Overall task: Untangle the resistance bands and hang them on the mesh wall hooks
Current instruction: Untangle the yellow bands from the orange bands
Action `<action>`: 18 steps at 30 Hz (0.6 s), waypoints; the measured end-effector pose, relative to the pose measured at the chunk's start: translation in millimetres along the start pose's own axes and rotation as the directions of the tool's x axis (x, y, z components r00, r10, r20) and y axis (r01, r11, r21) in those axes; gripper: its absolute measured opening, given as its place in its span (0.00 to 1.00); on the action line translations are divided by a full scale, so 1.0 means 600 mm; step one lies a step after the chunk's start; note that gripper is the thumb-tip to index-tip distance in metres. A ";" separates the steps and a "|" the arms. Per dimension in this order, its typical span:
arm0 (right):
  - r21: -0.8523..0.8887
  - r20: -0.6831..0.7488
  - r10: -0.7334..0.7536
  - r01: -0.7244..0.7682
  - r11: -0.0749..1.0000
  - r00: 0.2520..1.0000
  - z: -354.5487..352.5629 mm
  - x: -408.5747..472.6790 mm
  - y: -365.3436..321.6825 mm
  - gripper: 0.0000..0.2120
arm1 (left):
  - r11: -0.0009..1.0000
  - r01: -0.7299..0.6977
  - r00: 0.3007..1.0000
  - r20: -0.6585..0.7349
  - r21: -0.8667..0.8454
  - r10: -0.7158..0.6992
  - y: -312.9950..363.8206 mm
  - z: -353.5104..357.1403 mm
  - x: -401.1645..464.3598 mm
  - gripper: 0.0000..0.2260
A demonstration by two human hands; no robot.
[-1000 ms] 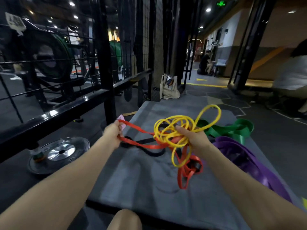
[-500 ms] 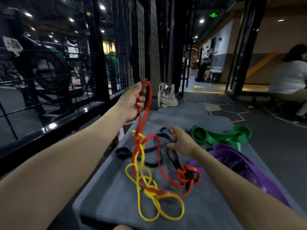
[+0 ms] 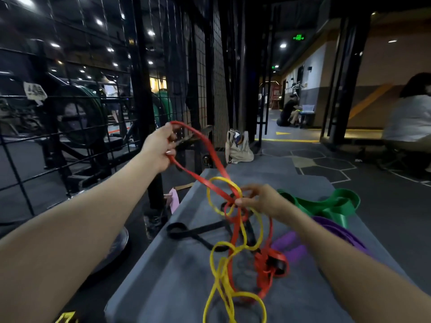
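Mesh wall (image 3: 70, 117) at left. Left hand (image 3: 158, 149) raised, fingers curled around red band (image 3: 211, 151) loop. Right hand (image 3: 261, 200) pinches the red/yellow band (image 3: 221, 283) knot above the grey mat (image 3: 168, 283). Black band (image 3: 193, 231), green band (image 3: 331, 203) and purple band (image 3: 338, 231) lie on mat, toward right edge.

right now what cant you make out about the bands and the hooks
Head view only:
- Mesh wall: too dark, no hooks can be made out.
- Right hand: motion-blurred fingers, so its pinch at the red band and yellow band crossing is unclear.
- Black band: its far end is hidden under the tangle.
- Purple band: partly behind the right forearm.
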State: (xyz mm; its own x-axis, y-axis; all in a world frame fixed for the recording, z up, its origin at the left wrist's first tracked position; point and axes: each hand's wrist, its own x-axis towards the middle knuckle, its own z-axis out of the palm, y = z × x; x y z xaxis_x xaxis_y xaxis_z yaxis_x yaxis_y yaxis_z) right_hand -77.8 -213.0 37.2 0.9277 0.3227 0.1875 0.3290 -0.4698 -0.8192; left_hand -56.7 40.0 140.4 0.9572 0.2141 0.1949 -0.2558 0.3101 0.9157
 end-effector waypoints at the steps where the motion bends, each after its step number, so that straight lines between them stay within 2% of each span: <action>1: -0.089 -0.014 0.018 -0.020 0.996 1.000 -0.024 -0.001 -0.002 0.14 | 1.000 -0.003 0.998 -0.067 0.031 0.005 -0.001 -0.016 0.004 0.13; 3: -0.344 -0.037 0.052 -0.061 0.937 0.998 -0.067 -0.002 0.003 0.18 | 0.998 -0.009 0.989 -0.144 0.060 0.017 -0.003 -0.045 0.009 0.14; 4: -0.452 -0.026 0.067 -0.071 0.889 0.997 -0.081 -0.003 0.010 0.16 | 0.998 -0.006 0.987 -0.163 0.065 0.017 -0.004 -0.056 0.010 0.14; 6: -0.524 0.000 0.069 -0.059 0.849 0.998 -0.095 -0.008 0.020 0.06 | 0.997 -0.002 0.985 -0.173 0.075 0.015 -0.008 -0.069 0.009 0.14; 7: -0.508 -0.006 0.060 -0.054 0.860 0.998 -0.094 -0.013 0.019 0.06 | 0.995 -0.003 0.984 -0.176 0.095 0.019 -0.012 -0.072 0.008 0.14; 8: -0.451 -0.039 0.038 -0.052 0.891 0.998 -0.092 -0.016 0.021 0.09 | 0.990 -0.004 0.983 -0.181 0.139 0.029 -0.016 -0.073 0.006 0.14; 11: -0.113 -0.230 -0.026 0.000 0.994 0.973 -0.080 -0.019 0.020 0.11 | 0.925 0.044 0.980 -0.195 0.379 0.033 -0.040 -0.073 -0.001 0.13; 13: 0.060 -0.275 -0.028 0.047 0.997 0.961 -0.072 -0.018 0.011 0.10 | 0.876 0.097 0.983 -0.184 0.472 -0.009 -0.066 -0.076 -0.002 0.13; 16: 0.218 -0.269 -0.041 0.102 0.971 0.962 -0.068 -0.013 -0.007 0.09 | 0.816 0.153 0.985 -0.155 0.557 -0.078 -0.093 -0.080 -0.002 0.12; 17: 0.250 -0.261 -0.040 0.108 0.962 0.964 -0.066 -0.012 -0.015 0.08 | 0.711 0.175 0.984 -0.154 0.681 -0.094 -0.099 -0.078 0.000 0.11; 18: 0.268 -0.255 -0.038 0.108 0.957 0.966 -0.065 -0.010 -0.021 0.08 | 0.525 0.177 0.984 -0.155 0.833 -0.087 -0.102 -0.071 -0.004 0.10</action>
State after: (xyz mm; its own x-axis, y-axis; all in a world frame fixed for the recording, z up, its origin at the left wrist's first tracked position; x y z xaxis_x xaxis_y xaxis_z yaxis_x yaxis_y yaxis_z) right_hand -80.7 -241.0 67.3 0.9290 0.1198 0.3503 0.3680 -0.1950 -0.9092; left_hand -49.2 59.6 68.8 0.9432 0.3272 0.0580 0.1483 -0.5705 0.8078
